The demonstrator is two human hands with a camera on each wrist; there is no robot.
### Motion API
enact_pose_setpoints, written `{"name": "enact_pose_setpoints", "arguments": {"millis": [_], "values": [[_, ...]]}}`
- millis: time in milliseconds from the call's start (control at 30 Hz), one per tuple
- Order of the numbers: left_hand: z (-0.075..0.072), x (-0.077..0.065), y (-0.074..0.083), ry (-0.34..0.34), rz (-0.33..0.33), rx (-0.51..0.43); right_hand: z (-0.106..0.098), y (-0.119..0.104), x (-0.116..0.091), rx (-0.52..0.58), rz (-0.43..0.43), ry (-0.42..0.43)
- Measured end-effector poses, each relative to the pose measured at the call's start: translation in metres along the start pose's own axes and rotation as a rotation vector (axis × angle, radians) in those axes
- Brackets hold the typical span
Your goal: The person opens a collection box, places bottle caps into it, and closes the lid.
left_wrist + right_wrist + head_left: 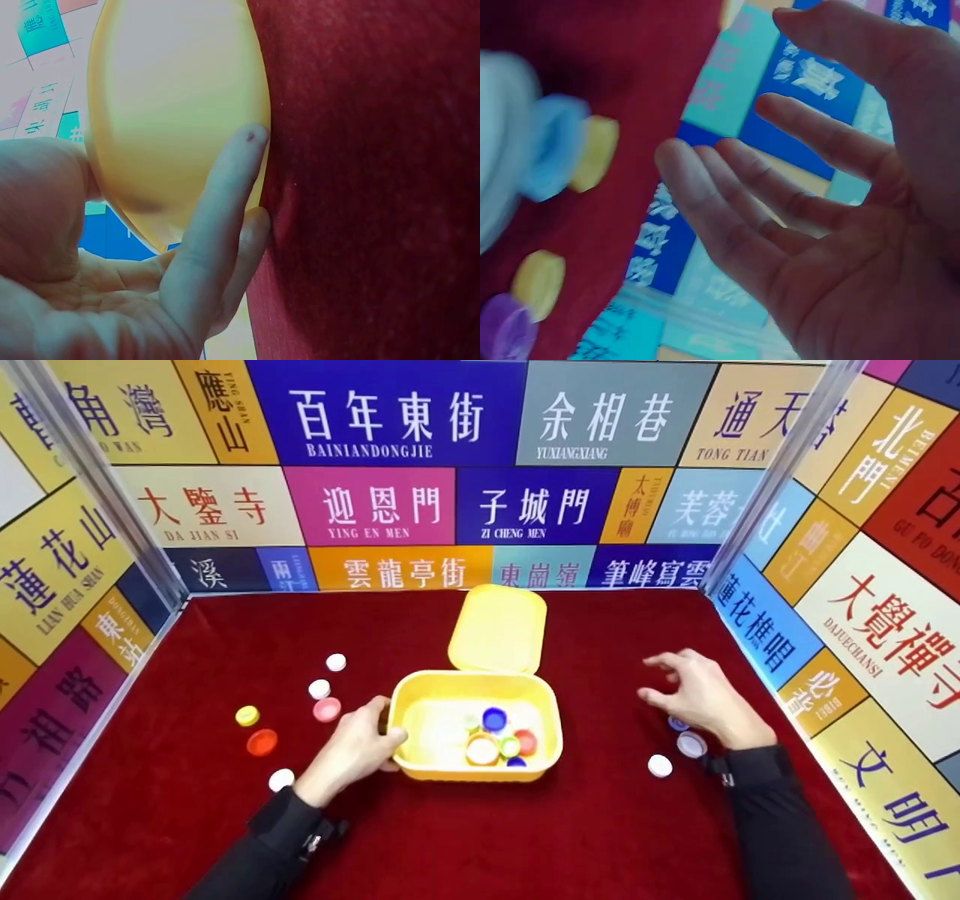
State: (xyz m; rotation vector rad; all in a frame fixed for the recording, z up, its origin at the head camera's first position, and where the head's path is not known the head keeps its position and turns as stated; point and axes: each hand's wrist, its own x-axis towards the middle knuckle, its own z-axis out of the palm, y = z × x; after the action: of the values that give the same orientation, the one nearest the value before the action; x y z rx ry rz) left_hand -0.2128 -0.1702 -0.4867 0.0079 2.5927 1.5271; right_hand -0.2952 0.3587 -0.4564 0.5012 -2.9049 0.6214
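A dark red cloth (487, 840) spreads across the lower part of the head view, its nap faintly mottled, and behind it rises a back wall (375, 506) of printed panels in blue, pink, orange, grey and cream with large Chinese characters and smaller Latin letters; similar side walls close in at the left and right edges, with pale metal posts (731, 510) in the corners. At the centre of the frame sits a yellow box (476, 774), a rounded rectangle with a smooth rim and a paler, shiny floor, and its matching lid (499, 630) lies just above it in the picture. Inside, towards the lower right of the box, are small round caps, among them a blue cap (494, 718), an orange-rimmed one (482, 748) and a green one (509, 746). The left hand (358, 746) pinches the box's left end, thumb over the rim and fingers against the outer wall. The right hand (701, 694), at the right of the frame, has its fingers apart and loosely bent, near a white cap (660, 766). More caps, including a red cap (262, 742), lie scattered at left
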Motion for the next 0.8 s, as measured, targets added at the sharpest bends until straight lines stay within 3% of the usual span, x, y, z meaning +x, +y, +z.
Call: {"name": "enact_pose_setpoints", "arguments": {"millis": [300,800], "values": [[-0.002,-0.002,0.000,0.003,0.013,0.012,0.010,0.026,0.000,-0.031,0.070,-0.099],[-0.002,-0.001,-0.002,0.002,0.022,0.007,0.006,0.033,-0.006,-0.053,0.161,-0.105]]}}
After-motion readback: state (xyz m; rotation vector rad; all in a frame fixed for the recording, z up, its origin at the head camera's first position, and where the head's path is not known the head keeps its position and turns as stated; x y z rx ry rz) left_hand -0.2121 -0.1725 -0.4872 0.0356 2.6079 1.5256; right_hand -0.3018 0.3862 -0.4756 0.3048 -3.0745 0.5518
